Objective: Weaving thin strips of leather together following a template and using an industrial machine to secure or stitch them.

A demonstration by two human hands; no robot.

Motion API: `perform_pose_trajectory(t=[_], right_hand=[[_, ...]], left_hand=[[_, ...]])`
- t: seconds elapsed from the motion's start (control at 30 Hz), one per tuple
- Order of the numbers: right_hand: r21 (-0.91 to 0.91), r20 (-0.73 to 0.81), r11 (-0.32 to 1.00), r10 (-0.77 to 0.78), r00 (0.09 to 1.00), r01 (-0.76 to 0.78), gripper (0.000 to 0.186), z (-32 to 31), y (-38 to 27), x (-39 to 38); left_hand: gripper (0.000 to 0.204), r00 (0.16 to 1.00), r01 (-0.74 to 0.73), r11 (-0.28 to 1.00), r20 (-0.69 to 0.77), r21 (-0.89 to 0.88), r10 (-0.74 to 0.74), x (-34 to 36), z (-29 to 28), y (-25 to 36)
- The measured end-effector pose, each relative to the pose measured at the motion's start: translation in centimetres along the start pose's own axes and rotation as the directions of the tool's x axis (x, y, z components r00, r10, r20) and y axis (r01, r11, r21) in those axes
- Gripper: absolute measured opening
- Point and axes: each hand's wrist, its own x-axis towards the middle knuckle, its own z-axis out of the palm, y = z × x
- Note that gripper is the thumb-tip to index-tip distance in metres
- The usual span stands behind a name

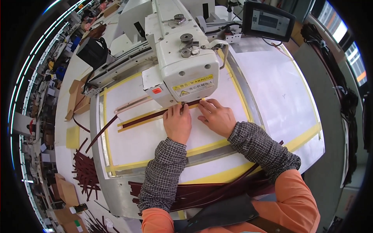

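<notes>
A long dark red strip (142, 120) lies in a slot framed by yellow tape, running from the left to beneath the white sewing machine head (190, 70). My left hand (177, 124) is on the strip just in front of the machine head, fingertips pressed together on it. To its right, my right hand (218, 119) rests with fingers stretched onto the strip's right end and the thumb apart. The needle area is mostly hidden behind the machine head and my fingers. Both hands are on a white template sheet (151, 145) edged with yellow tape.
Several dark red strips (194, 196) lie along the near table edge, and a heap of short strips (86, 171) sits at the left. A control screen (268, 21) stands at the back right. Cardboard pieces (72, 97) are at the left; a bundle of dark strips (316, 37) hangs far right.
</notes>
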Motion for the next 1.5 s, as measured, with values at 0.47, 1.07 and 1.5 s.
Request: perform_pose_trajectory(t=[0.47, 1.07, 1.5], right_hand=[[0.099, 0.283, 0.971, 0.183, 0.941, -0.218, 0.026, -3.8, 5.3, 0.9], [-0.038, 0.113, 0.988, 0.154, 0.981, -0.151, 0.020, -1.4, 5.6, 0.6], [-0.019, 0.096, 0.854, 0.519, 0.849, -0.520, 0.027, -1.7, 7.7, 0.4]], left_hand=[[0.020, 0.999, -0.037, 0.991, 0.024, -0.129, 0.040, 0.8, -0.9, -1.2], [0.014, 1.000, 0.009, 0.998, -0.015, -0.061, -0.010, 3.8, 4.7, 6.0], [0.008, 0.999, -0.010, 0.992, -0.034, -0.127, 0.005, 2.7, 2.7, 4.9]])
